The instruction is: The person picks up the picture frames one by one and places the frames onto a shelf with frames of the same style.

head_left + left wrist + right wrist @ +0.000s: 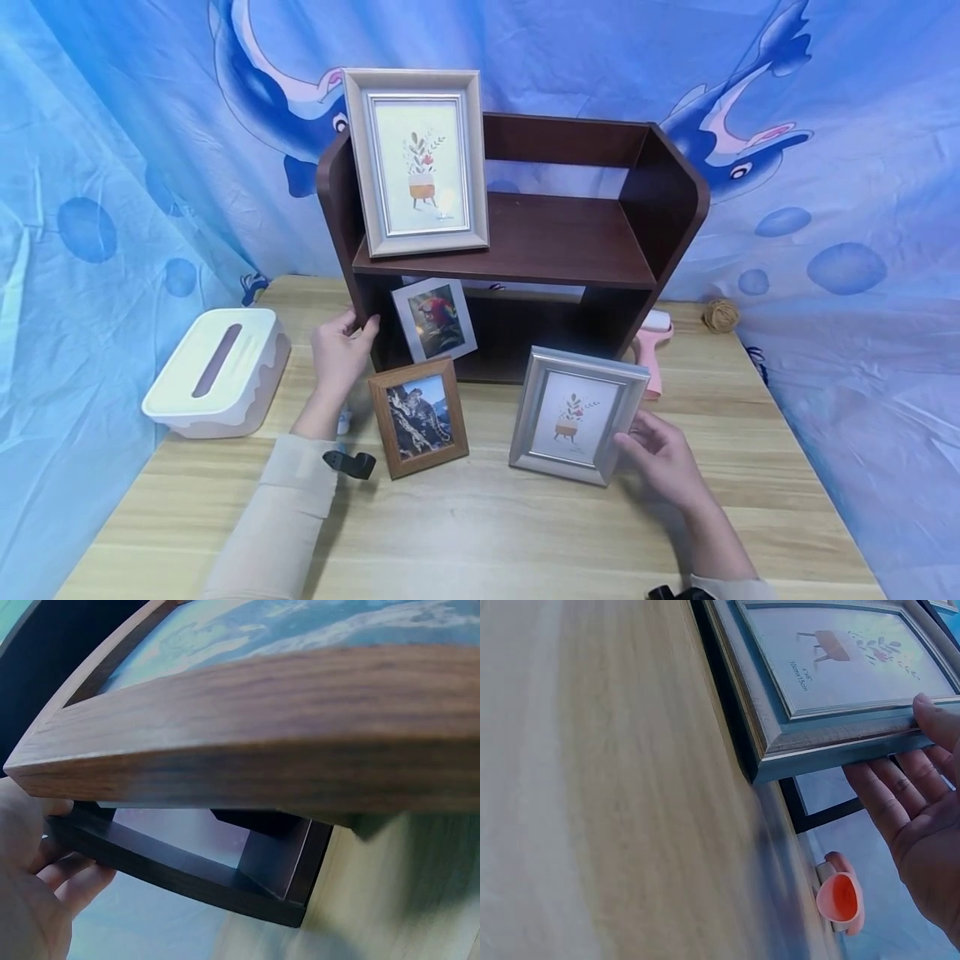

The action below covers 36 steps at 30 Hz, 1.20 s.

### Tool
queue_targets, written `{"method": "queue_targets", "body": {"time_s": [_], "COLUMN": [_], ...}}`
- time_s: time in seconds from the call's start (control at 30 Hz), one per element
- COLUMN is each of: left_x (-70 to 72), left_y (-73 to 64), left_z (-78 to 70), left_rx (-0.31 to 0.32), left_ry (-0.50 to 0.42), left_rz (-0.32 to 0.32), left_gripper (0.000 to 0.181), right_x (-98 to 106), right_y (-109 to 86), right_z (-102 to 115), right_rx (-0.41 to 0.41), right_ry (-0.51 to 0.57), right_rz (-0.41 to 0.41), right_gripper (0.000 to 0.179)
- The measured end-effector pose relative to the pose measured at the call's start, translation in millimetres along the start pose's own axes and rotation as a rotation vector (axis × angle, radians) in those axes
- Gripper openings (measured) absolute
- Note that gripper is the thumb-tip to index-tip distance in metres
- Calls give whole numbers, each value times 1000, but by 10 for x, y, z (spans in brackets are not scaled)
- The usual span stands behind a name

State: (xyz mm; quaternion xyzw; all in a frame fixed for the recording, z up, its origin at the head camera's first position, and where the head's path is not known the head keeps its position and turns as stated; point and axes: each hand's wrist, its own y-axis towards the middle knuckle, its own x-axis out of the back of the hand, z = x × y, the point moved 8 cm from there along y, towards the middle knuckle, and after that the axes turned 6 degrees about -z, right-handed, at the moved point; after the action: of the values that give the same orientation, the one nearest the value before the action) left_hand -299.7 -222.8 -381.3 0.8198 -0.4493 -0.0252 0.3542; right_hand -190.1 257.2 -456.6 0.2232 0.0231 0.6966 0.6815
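Observation:
My left hand grips the left side panel of a dark brown two-tier shelf, thumb in front and fingers behind. In the left wrist view its fingers curl round the dark edge. A wood-brown picture frame with a leopard picture stands beside that forearm, in front of the shelf. My right hand pinches the right edge of a silver picture frame with a plant print, thumb on the front, fingers behind. In the right wrist view this silver frame leans back, its lower edge near the table.
A larger silver-beige frame stands on the upper tier's left. Below it, a white frame with a parrot picture leans. A white tissue box sits left; a pink-handled lint roller and a twine ball lie right.

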Motion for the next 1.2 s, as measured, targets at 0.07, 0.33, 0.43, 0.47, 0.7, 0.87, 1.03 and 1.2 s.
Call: {"method": "queue_targets", "body": {"time_s": [0.07,0.33,0.43,0.47,0.7,0.87,1.03,1.2], "left_x": [-2,17,17,15,-2,2,5,1], "left_y": [-3,-7,-8,-7,5,9,8,7], "left_z": [3,-13,-15,-16,-16,-11,-15,-20], "left_rx": [0,-28,-37,-39,-31,-27,-30,-34], "left_ry": [0,31,41,40,13,18,15,23], "left_rz": [4,14,20,24,34,31,31,34], "left_gripper": [18,15,16,16,18,17,16,15], "right_x": [-2,3,32,48,136,170,229,317], "right_y": [-5,-38,-47,-48,-3,42,79,101], "right_z": [0,11,39,56,285,449,582,723], "right_rx": [6,7,3,6,70,91,86,111], "right_ry": [15,81,118,127,239,274,274,326], "right_rz": [-9,-29,-57,-72,-128,-123,-129,-133], "right_gripper": [37,38,37,37,37,39,43,49]}}
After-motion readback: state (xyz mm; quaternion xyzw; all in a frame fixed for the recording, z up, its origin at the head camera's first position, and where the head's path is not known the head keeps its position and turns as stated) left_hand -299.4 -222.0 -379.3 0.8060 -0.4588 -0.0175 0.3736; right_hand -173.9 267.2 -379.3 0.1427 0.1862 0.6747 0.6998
